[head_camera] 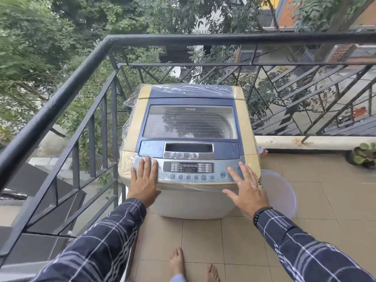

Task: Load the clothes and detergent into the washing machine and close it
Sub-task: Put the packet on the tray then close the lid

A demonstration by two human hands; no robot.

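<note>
A top-loading washing machine [246,127] with cream sides and a blue top stands on the balcony in front of me, partly wrapped in clear plastic. Its glass lid [190,122] lies flat and shut. My left hand [144,180] rests flat on the left end of the grey control panel [189,169], fingers apart. My right hand [247,189] rests flat on the panel's right end, fingers spread, holding nothing. No clothes or detergent show in view.
A black metal railing [85,64] runs along the left and behind the machine. A translucent plastic tub [280,196] sits on the tiled floor right of the machine. A potted plant [364,155] stands at far right. My bare feet [193,265] are below.
</note>
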